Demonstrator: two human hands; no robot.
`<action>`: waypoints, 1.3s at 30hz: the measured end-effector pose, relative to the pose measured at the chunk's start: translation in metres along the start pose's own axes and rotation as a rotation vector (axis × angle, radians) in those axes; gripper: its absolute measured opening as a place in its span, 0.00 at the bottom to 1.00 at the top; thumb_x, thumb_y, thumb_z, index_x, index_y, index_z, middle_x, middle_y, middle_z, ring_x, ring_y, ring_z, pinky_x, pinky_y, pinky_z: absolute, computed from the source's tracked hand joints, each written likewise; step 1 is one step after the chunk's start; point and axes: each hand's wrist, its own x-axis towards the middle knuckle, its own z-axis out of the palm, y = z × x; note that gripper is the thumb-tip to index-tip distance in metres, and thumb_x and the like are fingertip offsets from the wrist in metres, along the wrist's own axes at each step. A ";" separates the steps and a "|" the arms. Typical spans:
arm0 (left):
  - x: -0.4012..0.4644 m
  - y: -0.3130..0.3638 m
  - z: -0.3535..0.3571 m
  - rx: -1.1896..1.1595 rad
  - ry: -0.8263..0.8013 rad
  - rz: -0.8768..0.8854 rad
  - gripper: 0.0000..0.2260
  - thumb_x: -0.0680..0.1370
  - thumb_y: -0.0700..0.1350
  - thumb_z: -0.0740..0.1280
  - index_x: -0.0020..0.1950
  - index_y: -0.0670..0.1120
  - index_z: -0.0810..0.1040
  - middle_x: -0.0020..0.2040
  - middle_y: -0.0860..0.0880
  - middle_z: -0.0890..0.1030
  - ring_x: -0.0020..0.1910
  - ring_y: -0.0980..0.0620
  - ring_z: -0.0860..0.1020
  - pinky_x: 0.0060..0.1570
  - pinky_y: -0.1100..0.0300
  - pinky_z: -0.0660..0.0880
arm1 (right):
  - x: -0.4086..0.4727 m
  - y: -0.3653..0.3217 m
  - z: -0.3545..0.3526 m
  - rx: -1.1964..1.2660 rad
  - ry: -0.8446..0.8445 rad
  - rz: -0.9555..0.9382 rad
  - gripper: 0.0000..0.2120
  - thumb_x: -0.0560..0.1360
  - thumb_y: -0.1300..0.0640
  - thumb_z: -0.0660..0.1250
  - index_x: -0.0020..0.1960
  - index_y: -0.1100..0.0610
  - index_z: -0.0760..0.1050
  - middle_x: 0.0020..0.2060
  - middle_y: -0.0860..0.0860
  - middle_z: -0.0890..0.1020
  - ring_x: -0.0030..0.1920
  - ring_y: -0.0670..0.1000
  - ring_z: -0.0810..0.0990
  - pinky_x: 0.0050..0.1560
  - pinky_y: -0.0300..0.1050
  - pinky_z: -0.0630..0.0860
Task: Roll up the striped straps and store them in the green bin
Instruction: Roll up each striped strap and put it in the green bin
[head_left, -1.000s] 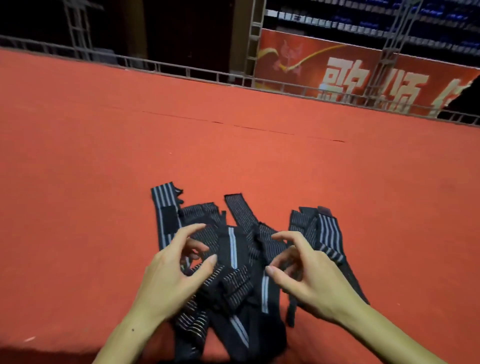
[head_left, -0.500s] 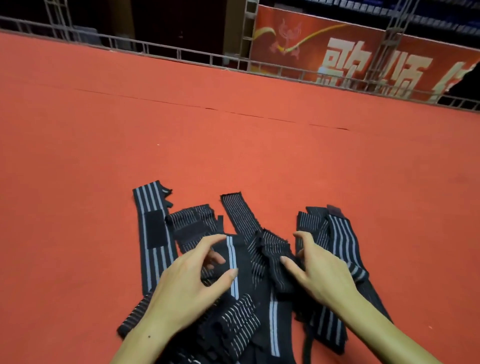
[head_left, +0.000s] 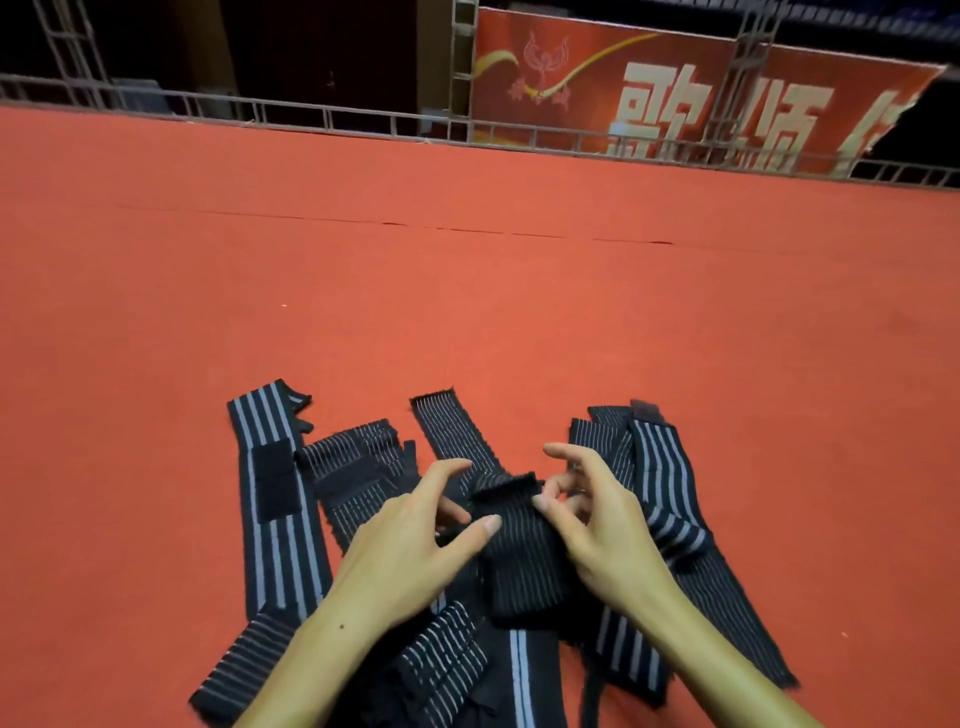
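A heap of black elastic straps with grey stripes (head_left: 270, 519), overlapping too much for an exact count, lies on the red carpet floor (head_left: 467, 312). The left hand (head_left: 410, 551) and right hand (head_left: 602, 525) both pinch one dark finely striped strap (head_left: 519, 551), lifted above the heap.

We are reaching both forearms in from below — our left hand (head_left: 410, 540) curling, thumb stretching right, our right hand (head_left: 597, 514) bending its fingers inward — both pinching the same folded strap end (head_left: 519, 545) between them.
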 end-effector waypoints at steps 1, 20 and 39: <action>0.001 0.003 0.001 -0.034 0.003 -0.007 0.29 0.77 0.76 0.62 0.76 0.74 0.59 0.54 0.63 0.83 0.50 0.62 0.83 0.57 0.50 0.81 | -0.006 -0.007 -0.002 0.024 -0.005 -0.029 0.22 0.82 0.61 0.72 0.71 0.45 0.72 0.46 0.45 0.83 0.38 0.45 0.81 0.49 0.39 0.78; -0.051 0.078 -0.036 -0.579 0.196 0.121 0.22 0.80 0.47 0.77 0.71 0.62 0.78 0.50 0.48 0.88 0.54 0.49 0.87 0.64 0.43 0.81 | -0.063 -0.082 -0.032 0.054 0.031 -0.268 0.24 0.80 0.60 0.76 0.71 0.43 0.74 0.51 0.45 0.84 0.55 0.53 0.84 0.60 0.42 0.78; -0.067 0.092 -0.039 -0.566 0.379 0.119 0.26 0.77 0.43 0.80 0.69 0.64 0.79 0.43 0.50 0.86 0.47 0.53 0.85 0.56 0.49 0.80 | -0.098 -0.106 -0.052 0.206 0.109 -0.213 0.16 0.80 0.63 0.75 0.63 0.49 0.79 0.51 0.48 0.84 0.57 0.54 0.84 0.61 0.43 0.76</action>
